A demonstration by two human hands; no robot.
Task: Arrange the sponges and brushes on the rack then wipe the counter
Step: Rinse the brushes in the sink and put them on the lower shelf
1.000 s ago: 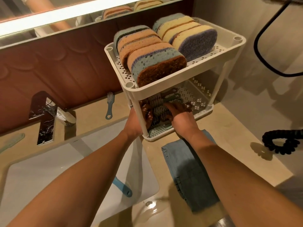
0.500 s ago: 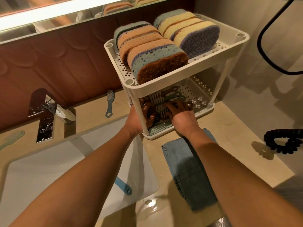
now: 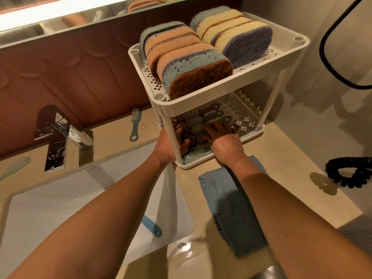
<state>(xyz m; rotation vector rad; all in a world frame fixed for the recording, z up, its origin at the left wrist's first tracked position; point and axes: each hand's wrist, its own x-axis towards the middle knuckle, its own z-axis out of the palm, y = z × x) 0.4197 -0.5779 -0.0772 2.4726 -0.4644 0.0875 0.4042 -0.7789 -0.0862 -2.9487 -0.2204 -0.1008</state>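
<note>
- Broadly, one beige stone counter [image 3: 291,158] carries one white basin [image 3: 50,208]; the lettering on its rim is too small to read.
- One white perforated two-tier plastic rack [image 3: 201,97]: the upper tier holds two rows of layered oval sponges [image 3: 193,71], roughly four each; the lower tier holds at least five bristle brushes [image 3: 209,113].
- One folded blue cloth [image 3: 231,208] lies just before the rack.
- Two hands reach into the lower tier: the right hand [image 3: 223,137] lays stretched fingers flat over brush handles; the left hand [image 3: 173,139] curls against bristles, but the rack's post hides whether it grips.
- Three more lie outside: a blue brush [image 3: 134,125] by the wall, a pale green brush [image 3: 14,168] at the left edge, a blue-handled brush [image 3: 153,228] in the basin.
</note>
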